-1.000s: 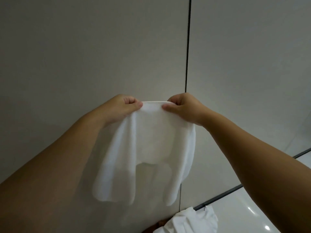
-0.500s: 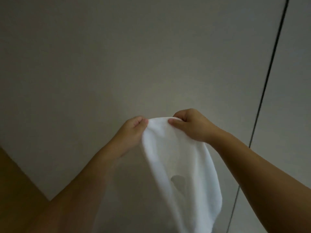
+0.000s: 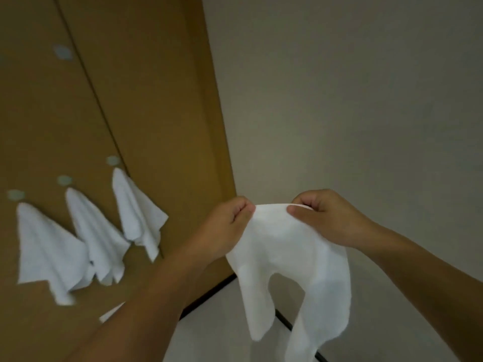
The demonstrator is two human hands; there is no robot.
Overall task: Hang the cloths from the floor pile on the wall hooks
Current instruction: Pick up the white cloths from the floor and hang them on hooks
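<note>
A white cloth hangs in the air in front of the grey wall, held by its top edge. My left hand pinches the left end of that edge and my right hand pinches the right end. On the brown wooden panel at the left, three white cloths hang from pale round hooks: one at the far left, one in the middle, one to the right. A bare hook sits higher up on the panel.
The grey wall fills the right side. Dark seams run along its base near the floor. A small white patch shows beside my left forearm; what it is cannot be told.
The view has swung left, bringing the brown panel with its hanging cloths into sight. Both hands keep pinching the cloth's top edge; the floor pile has left the view.
</note>
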